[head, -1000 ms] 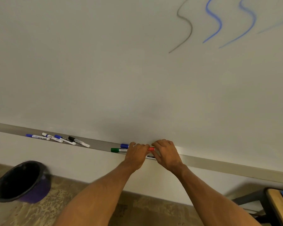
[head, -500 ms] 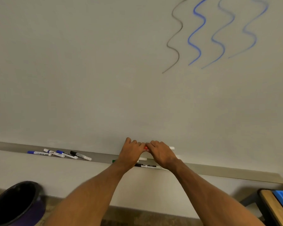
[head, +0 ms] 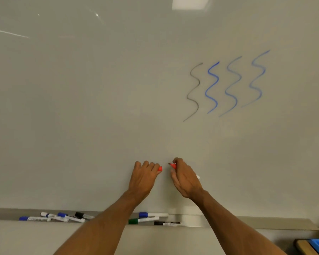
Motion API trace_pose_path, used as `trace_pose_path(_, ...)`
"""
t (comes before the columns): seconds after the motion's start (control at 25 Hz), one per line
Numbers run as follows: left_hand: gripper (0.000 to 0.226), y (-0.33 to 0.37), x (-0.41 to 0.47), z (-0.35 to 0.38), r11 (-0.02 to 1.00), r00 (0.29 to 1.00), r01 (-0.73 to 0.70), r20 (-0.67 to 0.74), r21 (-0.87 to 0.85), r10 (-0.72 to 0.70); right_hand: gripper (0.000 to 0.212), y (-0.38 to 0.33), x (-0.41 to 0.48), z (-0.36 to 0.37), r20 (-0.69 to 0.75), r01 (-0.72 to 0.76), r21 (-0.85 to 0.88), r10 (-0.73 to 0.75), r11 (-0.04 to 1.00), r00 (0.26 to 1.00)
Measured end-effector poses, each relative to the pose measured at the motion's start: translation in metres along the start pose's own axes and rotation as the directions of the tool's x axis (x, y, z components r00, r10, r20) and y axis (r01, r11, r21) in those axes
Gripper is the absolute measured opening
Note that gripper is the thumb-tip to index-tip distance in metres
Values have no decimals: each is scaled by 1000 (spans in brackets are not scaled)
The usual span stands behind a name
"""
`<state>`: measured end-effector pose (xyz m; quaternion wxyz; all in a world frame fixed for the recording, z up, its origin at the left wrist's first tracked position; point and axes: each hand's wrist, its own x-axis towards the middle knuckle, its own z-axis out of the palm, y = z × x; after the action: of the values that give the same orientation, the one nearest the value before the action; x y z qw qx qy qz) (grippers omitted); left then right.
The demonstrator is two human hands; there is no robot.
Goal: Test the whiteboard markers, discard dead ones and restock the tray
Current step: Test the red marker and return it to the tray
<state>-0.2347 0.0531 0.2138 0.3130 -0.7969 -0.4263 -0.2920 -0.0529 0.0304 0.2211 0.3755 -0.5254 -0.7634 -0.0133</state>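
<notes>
The right hand (head: 185, 181) holds the red marker (head: 173, 165). Its fingers are curled round the marker. The marker lies slanted across that hand, with its bare tip sticking out up and to the left and its white back end poking out low on the right. The tip is very near the whiteboard (head: 100, 107), but I cannot tell if it touches.

The left hand (head: 145, 178) is just beside it. Its curled fingers pinch the red cap (head: 160, 168), and a small gap lies between the cap and the tip.

The next step is most likely a test line, and the right hand is the one ready to draw it. The black and blue wavy lines (head: 213, 87) sit well above and to the right.

Other markers (head: 63, 217) lie below in the tray (head: 265, 222).
</notes>
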Motion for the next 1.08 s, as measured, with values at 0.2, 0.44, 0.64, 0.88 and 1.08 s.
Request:
trace_pose_path(0.2, 41, -37, 70, -25, 999, 963, 27, -270, 33, -17, 38, -25, 68, -47, -233, 114, 14, -107, 993, 967)
trace_pose_path(0.44, 51, -74, 179, -78, 997, 930, 1, -366, 72, 26, 26, -61, 142, -116, -465, 163, 11, -140, 986, 874)
trace_pose_path(0.64, 51, -110, 235, -102, 997, 906, -3, -421, 73, 33, 44, -68, 175, -144, -514, 277, -58, -267, 959, 815)
trace_pose_path(0.88, 50, -124, 244, -88, 1000, 903, -8, -429, -19, -1, 36, -74, 189, -148, -666, 254, -93, -249, 963, 703)
trace_pose_path(1.08, 49, -123, 244, -86, 999, 887, 8, -462, 40, 12, 38, -71, 191, -142, -689, 238, 55, -136, 970, 712)
